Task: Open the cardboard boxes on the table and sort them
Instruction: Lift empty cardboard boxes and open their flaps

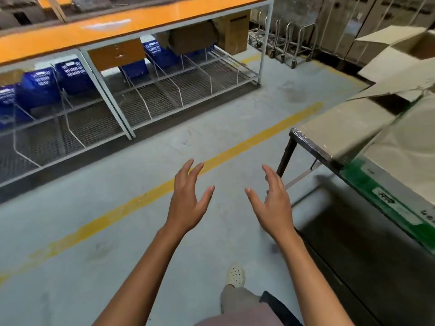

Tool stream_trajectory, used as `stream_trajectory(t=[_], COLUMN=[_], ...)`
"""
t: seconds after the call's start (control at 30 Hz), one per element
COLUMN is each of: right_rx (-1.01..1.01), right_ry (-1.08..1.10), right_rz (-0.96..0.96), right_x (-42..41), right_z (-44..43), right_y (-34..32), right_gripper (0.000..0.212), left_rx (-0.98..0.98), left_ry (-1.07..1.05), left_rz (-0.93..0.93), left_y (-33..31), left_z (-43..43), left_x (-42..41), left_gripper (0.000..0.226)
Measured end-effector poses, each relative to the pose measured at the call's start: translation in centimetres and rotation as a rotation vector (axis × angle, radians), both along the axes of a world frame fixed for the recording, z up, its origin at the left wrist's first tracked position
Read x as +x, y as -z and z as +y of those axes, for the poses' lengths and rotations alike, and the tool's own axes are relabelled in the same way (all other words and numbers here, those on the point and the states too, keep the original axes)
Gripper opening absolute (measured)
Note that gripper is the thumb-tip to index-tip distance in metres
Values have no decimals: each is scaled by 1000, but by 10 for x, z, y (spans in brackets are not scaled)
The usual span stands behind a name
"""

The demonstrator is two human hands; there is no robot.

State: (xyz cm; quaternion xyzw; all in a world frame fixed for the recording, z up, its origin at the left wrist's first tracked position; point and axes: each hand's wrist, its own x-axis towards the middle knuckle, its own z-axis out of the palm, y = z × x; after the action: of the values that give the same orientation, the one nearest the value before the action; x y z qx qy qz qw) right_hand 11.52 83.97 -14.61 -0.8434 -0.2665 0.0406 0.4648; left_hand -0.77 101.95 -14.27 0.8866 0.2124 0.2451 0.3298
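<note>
Task items: several tan corrugated cardboard boxes sat on the dark metal-framed table (310, 147) at frame right. The nearest was a pale cardboard box with a green printed band along its lower edge (404, 156), lying at the table's near side. Beside it was a tan box with lifted flaps and a dark opening (346, 125), and further back an open-topped tan box (414, 43). That side was motion-blurred, so I couldn't tell whether the green-banded box was taped shut. Handling guess: probably light, with stiff panels, floppy flaps and crush-prone corners. Best taken with two hands on opposite side walls to move it, or fingertips under a flap edge at the centre seam to open it. The surface looked dusty, so a flat-palm grip might slip. Left hand (188, 203) and right hand (273, 208) were both empty, fingers spread and straight, palms facing each other. They hung over the grey concrete floor with a yellow painted line (131, 203), clear of the boxes, the right one nearer the table corner. Further out were an orange-topped workbench with wire-mesh shelving (141, 22), blue plastic baskets (37, 88) on it, brown cartons (193, 38) underneath and metal trolleys (282, 41) at the back.
</note>
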Motion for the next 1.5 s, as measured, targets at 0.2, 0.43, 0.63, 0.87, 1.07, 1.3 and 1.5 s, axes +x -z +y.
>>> stream_trajectory(t=[0.2, 0.43, 0.63, 0.87, 1.07, 1.3, 1.5], right_rx=[6, -4, 0, 28, 26, 8, 10], right_ry=[-4, 23, 124, 310, 411, 517, 596], right_rz=[-6, -16, -42, -37, -39, -53, -41], right_x=[114, 222, 334, 465, 571, 741, 890], right_z=[67, 142, 224, 303, 329, 321, 291], right_y=[-7, -1, 7, -10, -6, 4, -8], right_gripper=[70, 69, 72, 75, 66, 70, 71], left_rx=[27, 21, 28, 55, 66, 82, 41], left_ry=[18, 24, 140, 321, 443, 550, 608], left_rz=[4, -16, -26, -41, -62, -75, -60], left_y=[-12, -10, 2, -20, -23, -10, -17], left_z=[70, 159, 252, 344, 377, 366, 329], left_x=[107, 228, 368, 529, 666, 858, 1019], left_gripper=[57, 58, 60, 62, 58, 58, 58])
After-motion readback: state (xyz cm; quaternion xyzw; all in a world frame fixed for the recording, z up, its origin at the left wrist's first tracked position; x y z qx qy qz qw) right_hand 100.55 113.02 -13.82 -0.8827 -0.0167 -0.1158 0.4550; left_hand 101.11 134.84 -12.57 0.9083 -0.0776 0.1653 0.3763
